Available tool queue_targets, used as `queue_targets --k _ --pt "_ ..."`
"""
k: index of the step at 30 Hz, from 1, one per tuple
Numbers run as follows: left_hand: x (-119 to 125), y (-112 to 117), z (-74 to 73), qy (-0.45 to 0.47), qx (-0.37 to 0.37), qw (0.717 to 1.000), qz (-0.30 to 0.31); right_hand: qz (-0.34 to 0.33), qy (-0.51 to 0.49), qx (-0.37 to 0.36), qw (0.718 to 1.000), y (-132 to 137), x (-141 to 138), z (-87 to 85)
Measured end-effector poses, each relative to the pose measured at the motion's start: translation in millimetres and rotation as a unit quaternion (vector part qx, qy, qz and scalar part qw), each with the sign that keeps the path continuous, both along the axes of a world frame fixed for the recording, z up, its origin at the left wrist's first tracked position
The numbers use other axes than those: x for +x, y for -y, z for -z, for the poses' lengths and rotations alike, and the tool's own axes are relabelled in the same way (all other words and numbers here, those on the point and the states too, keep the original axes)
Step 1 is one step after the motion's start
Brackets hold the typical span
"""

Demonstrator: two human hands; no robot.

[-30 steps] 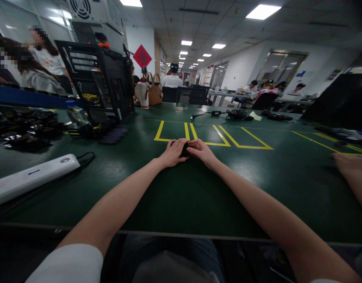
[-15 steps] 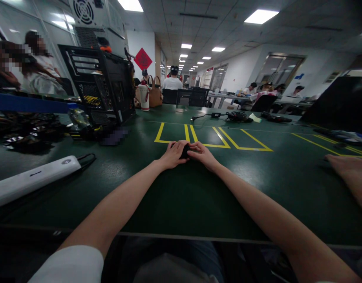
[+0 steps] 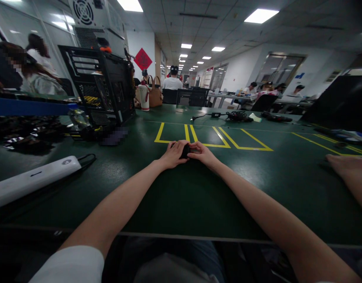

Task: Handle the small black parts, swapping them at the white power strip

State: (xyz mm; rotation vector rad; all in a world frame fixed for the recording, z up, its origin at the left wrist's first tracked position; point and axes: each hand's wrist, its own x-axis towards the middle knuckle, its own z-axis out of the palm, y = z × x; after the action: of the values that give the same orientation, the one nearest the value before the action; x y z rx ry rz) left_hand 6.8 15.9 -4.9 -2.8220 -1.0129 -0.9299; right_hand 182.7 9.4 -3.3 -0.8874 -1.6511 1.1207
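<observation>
A small black object point(image 3: 185, 151) lies between my two hands on the green table point(image 3: 181, 204), just on the near side of the yellow tape outlines; its kind is mostly hidden by fingers. My left hand point(image 3: 173, 154) is curled over it from the left, fingers wrapped round its top and side. From the right, my right hand point(image 3: 203, 154) pinches its edge with thumb and fingertips. Both forearms rest low, reaching forward across the table.
Yellow tape outlines point(image 3: 225, 147) mark the table. A white oblong device point(image 3: 36, 179) with a black strap lies left, near an open black computer case point(image 3: 101, 84) and a bottle point(image 3: 77, 117). Black cables point(image 3: 238, 116) lie at the back. Another person's hand point(image 3: 350, 169) is at right.
Around the black object, my right fingers have shifted very slightly. My left hand stays where it was. At the far left, people have moved a little.
</observation>
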Motion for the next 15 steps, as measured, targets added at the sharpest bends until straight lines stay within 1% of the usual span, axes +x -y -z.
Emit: queue_targets --k 3,7,12,15 --pt "0.4 0.3 -0.2 0.001 -0.002 1.000 -0.002 -0.007 -0.001 -0.008 1.000 3.0 -0.5 -0.2" --pt "0.2 1.0 -0.6 0.001 0.001 1.000 -0.004 0.011 -0.017 -0.021 1.000 4.6 -3.9 -0.5" --pt "0.3 1.1 -0.6 -0.002 0.002 1.000 -0.005 0.030 0.012 -0.009 0.999 1.7 -4.0 -0.6" --pt "0.8 0.3 0.4 0.000 0.004 1.000 -0.008 0.009 -0.003 0.000 1.000 0.7 -2.1 0.1"
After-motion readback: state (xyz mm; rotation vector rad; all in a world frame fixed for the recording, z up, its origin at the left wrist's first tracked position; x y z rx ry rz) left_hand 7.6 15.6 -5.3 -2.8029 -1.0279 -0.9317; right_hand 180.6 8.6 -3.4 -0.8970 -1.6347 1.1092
